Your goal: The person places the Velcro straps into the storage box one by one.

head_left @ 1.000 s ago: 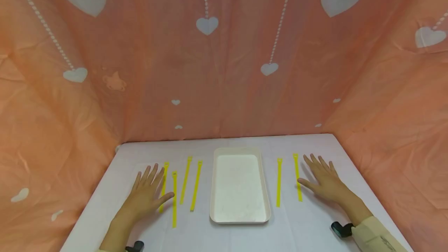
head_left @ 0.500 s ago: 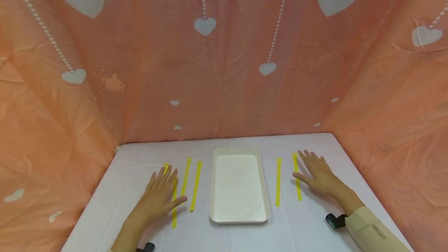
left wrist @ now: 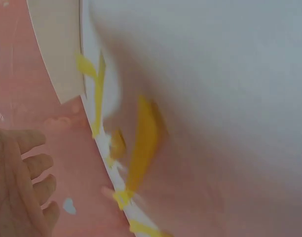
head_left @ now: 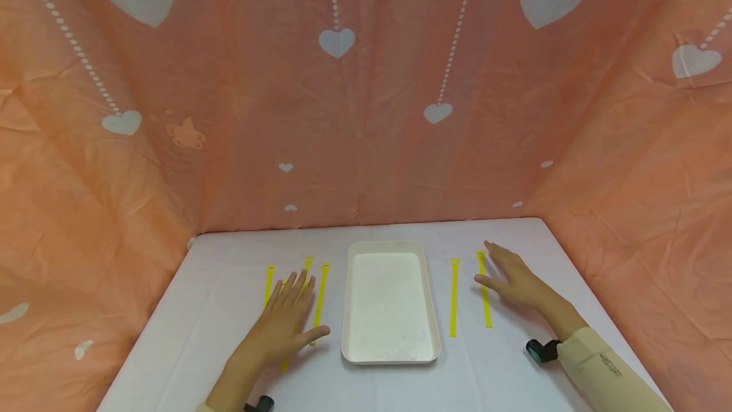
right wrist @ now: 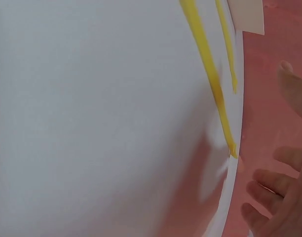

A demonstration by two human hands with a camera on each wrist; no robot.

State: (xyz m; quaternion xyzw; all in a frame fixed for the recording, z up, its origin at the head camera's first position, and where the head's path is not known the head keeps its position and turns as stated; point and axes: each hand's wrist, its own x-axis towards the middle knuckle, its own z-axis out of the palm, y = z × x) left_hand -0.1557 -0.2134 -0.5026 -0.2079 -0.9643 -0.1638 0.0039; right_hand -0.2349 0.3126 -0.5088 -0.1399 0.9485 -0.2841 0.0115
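Lying in two groups low in the head view, six yellow strips (head_left: pixel 322 291) were what I looked for first: four left of centre, two right of it, all outside the pale tray (head_left: pixel 391 307) in the lower middle. The left hand (head_left: pixel 284 329) hung over the left group, fingers straight and spread, its grip released and holding nothing. The right hand (head_left: pixel 517 278) was over the rightmost strip, thumb reaching across it, its grip just as loose. Around them spread the white tabletop (head_left: pixel 366 393), and an orange-pink cloth (head_left: pixel 377 170) filled the upper frame.

Over the last second I watched the left hand drift toward the middle of the frame, covering parts of the two left-side strips nearest the tray, which had been in plain sight. The right hand edged left and turned until its fingers overlapped. The strips had stayed put, so I judged that nothing had been picked up yet.

Of the second strip from the left I made out little beyond its ends; the lower part of the leftmost was hidden too. In the left wrist view the yellow shapes were too smeared for me to match. The pale corner cut off at the top of both wrist views was probably the tray.
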